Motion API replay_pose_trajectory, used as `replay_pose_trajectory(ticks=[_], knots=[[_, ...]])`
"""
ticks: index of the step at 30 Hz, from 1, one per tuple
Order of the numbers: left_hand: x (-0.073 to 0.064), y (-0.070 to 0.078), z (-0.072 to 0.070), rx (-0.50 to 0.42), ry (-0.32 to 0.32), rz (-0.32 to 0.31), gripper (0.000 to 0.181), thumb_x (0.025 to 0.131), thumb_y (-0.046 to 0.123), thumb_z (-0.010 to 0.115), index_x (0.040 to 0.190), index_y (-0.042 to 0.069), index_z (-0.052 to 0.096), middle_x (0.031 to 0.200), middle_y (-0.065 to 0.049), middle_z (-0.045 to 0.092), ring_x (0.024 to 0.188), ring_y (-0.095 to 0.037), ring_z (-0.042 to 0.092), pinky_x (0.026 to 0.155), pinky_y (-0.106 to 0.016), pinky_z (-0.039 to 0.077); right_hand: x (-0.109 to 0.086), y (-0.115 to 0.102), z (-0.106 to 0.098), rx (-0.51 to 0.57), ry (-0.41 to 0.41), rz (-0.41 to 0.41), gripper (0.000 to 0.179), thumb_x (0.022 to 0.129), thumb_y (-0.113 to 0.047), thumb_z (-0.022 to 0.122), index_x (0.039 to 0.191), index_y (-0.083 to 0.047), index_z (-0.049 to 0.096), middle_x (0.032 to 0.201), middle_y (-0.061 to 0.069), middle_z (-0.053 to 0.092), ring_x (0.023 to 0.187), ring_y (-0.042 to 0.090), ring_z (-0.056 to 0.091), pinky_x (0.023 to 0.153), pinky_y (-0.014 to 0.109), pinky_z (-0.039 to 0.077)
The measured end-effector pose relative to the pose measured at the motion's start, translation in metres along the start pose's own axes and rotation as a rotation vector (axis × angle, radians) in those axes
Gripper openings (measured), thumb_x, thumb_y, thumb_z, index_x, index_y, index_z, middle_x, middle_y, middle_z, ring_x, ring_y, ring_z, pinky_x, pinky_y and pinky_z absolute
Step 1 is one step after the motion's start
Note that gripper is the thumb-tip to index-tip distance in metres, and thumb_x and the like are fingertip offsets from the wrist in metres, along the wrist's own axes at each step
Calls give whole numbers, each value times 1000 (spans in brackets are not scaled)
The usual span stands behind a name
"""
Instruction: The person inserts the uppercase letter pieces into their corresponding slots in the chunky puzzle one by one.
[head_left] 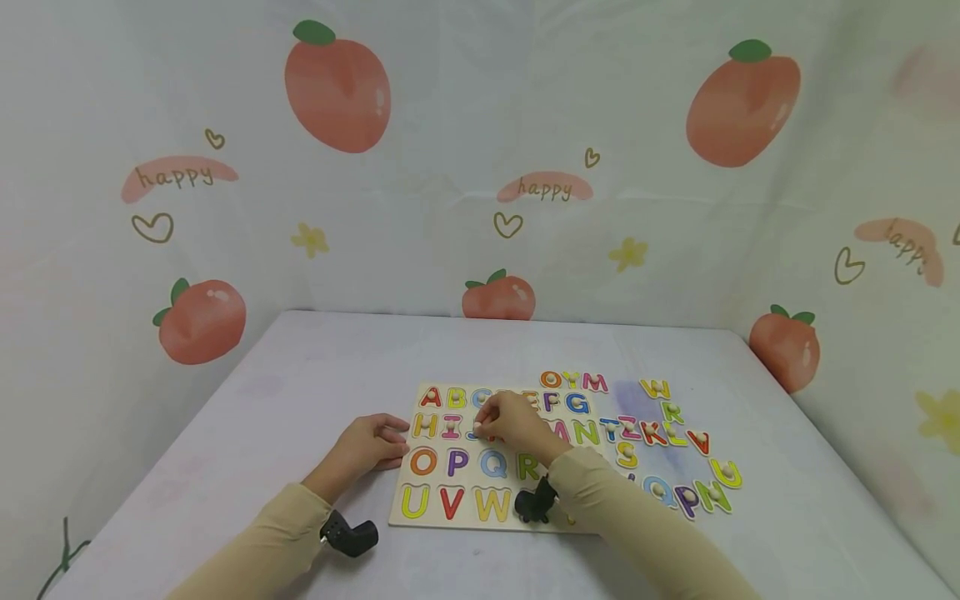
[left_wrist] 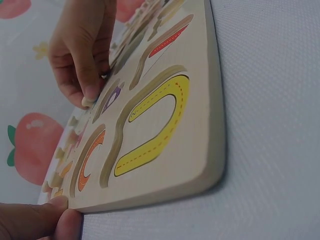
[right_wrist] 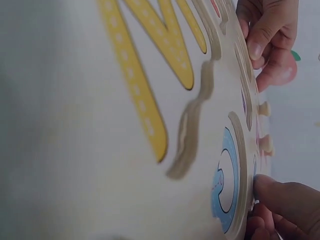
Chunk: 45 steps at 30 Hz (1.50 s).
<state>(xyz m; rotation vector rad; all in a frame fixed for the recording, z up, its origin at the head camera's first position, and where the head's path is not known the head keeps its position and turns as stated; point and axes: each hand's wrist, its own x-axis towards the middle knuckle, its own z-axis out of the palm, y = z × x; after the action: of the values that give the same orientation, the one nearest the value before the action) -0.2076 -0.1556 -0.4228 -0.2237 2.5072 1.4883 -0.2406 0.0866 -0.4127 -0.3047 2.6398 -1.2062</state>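
Note:
A wooden alphabet puzzle board (head_left: pixel 468 483) lies flat on the table. My right hand (head_left: pixel 513 423) reaches over its second row, thumb and fingertips pinching the pale knob (left_wrist: pixel 89 102) of the blue letter J piece (head_left: pixel 471 433), which sits at the J slot; most of that piece is hidden by the fingers. My left hand (head_left: pixel 367 446) rests at the board's left edge, its fingertips touching the side beside the H and O rows. Knobbed pieces such as A (head_left: pixel 431 397), B (head_left: pixel 456 398), H (head_left: pixel 425 426) and I (head_left: pixel 451 427) sit in their slots.
Loose knobbed letters lie right of the board, among them W (head_left: pixel 656 389), V (head_left: pixel 699 442), U (head_left: pixel 726 473) and P (head_left: pixel 687 500). O (head_left: pixel 551 380) and M (head_left: pixel 595 382) lie behind its far edge. Printed cloth hangs behind the table. Black wrist cameras (head_left: pixel 348 535) sit on both wrists.

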Motion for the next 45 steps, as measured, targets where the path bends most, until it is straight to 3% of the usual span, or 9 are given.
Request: replay_pose_trajectory(ticks=[8,18,26,32,36,39,45], knots=[[0,0,0,6,1,-1,37,83,2,73,118,0,62,89,-9,65,69,-12,63,63,-26,59,-1,-3,-2,-5,-17,-2,10,84,-12,75,82,-8,66,70,1,58,60,11,49,52,21,41],[-2,1,1,15,-1,-1,36,83,3,73,118,1,62,89,-8,65,68,-12,62,63,-25,59,-11,-4,-15,23,19,3,21,82,-18,77,97,-9,66,80,2,61,66,15,55,56,23,47],[-2,1,0,-3,-9,21,35,83,1,72,116,-1,63,88,-8,64,69,-12,62,63,-26,59,-28,-3,-55,106,124,-46,21,85,-14,74,103,-7,68,87,4,64,80,18,62,71,29,55],[0,-1,-1,-12,-13,22,35,83,0,71,116,-1,63,88,-8,63,69,-12,62,63,-25,59,-45,7,-89,125,181,-90,24,87,-15,72,108,-4,66,90,7,65,85,30,65,75,37,57],[1,-1,0,-10,-12,15,35,83,0,72,117,-1,62,89,-8,63,70,-12,62,63,-25,59,-58,19,-110,98,229,-113,28,89,-19,71,111,-3,65,93,8,65,85,24,64,75,36,55],[1,-1,1,-13,-11,13,36,83,0,72,117,-1,62,89,-9,63,70,-12,62,63,-26,59,-69,30,-124,65,260,-103,33,89,-24,70,113,-3,63,96,9,65,86,19,63,78,36,55],[3,-1,0,-13,-14,7,35,83,0,72,117,0,62,89,-8,63,70,-12,62,63,-25,59,-88,56,-150,29,298,-33,38,90,-29,69,118,-4,61,105,12,64,93,21,62,83,34,56]])
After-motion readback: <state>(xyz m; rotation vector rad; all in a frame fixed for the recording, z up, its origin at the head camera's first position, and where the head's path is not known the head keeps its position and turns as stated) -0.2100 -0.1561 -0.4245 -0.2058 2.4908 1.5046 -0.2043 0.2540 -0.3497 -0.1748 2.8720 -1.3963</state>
